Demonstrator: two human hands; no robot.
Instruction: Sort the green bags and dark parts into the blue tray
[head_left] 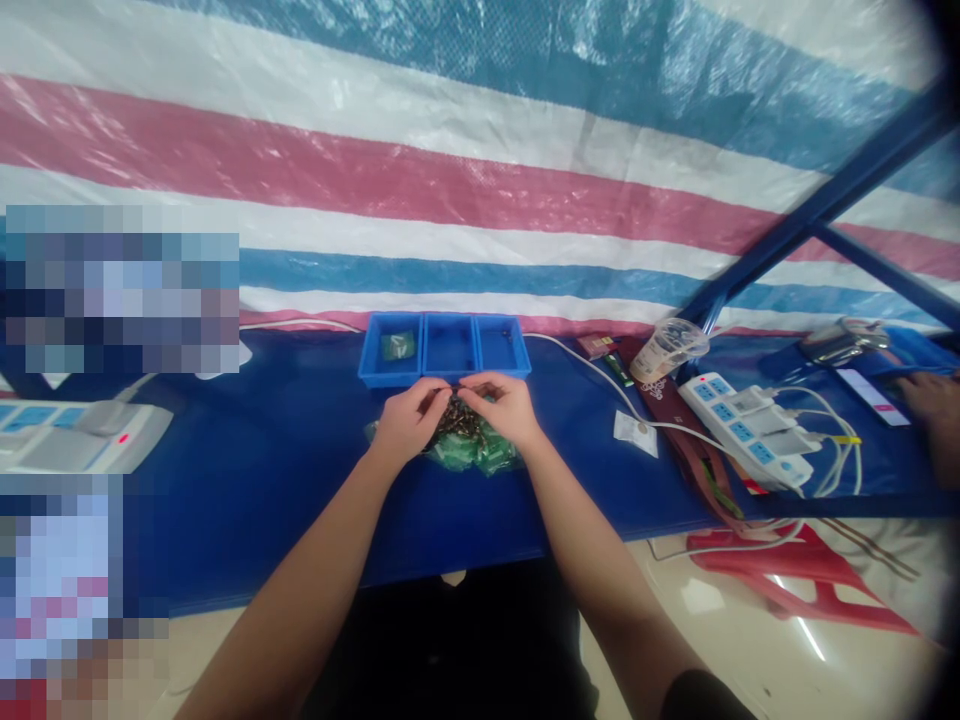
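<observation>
Pile of small, bronze-coloured metallic pieces [466, 424] sits on crinkled, translucent green plastic bag [469, 456], mid-desk [285, 490]. Left hand [412, 415] and right hand [508, 405] meet over pile's far edge; fingers curled, tips near each other, can't tell if clamped on piece. Best worked low over bag so drops land on it; pick singly. Blue three-compartment plastic tray [390, 380] just beyond hands; left compartment holds greenish packet [398, 346].

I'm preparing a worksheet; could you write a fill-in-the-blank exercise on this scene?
The blue tray beyond the left hand and right hand has ____ compartments.
The tray's small green packet lies in its ____ compartment.
The crumpled plastic by both hands is coloured ____.

Missing words: three; leftmost; green.
</observation>
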